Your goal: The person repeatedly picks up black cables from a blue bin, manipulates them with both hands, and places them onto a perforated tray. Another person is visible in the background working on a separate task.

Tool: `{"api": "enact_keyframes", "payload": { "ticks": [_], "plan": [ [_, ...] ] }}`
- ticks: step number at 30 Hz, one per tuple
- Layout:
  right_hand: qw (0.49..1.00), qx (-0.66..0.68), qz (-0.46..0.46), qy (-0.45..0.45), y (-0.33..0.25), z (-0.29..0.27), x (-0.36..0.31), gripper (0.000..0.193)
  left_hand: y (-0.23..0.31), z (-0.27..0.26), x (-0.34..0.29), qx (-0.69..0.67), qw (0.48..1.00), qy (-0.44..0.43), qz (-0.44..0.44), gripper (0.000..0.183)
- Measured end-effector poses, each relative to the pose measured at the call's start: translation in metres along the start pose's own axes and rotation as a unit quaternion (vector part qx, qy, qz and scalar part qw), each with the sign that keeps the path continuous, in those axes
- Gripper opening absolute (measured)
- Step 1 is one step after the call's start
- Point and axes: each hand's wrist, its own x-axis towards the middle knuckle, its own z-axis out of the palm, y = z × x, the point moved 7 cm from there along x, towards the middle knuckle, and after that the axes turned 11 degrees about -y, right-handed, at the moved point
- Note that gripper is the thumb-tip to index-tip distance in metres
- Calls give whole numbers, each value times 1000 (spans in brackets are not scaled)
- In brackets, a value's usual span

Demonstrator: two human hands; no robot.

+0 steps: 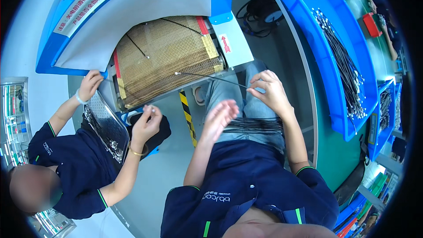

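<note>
My right hand (268,89) pinches one end of a thin black cable (216,78). The cable runs left over the front edge of the mesh conveyor belt (163,53), and its pale connector end lies at the belt. Lower and to the left, my left hand (221,117) is raised over my lap with its fingers stretched out, slightly blurred, and nothing visible in it. A bundle of black cables (255,126) lies across my thighs, below both hands. Further back on the belt lie a cable (137,45) and another cable (183,27).
At the left a co-worker sits with a metal tray (105,114) of cables, both hands raised near the belt. A white-and-blue machine hood (145,0) covers the belt's far end. A blue bin (304,31) of cables stands on the green table (324,128) at right.
</note>
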Motion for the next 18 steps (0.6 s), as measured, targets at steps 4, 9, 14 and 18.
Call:
{"api": "enact_keyframes", "payload": {
  "ticks": [4,9,14,18],
  "plan": [
    [999,5,-6,42,-3,10,35,12,21,109,-44,75,935,-343,-50,20],
    [996,21,-13,85,-9,30,89,13,59,211,-95,75,786,-613,-2,30],
    [996,44,25,72,-7,61,139,14,74,237,-107,2,769,-639,-12,28],
    [994,25,35,97,-5,76,158,13,66,242,-112,-28,755,-655,-21,27]
  ]
}}
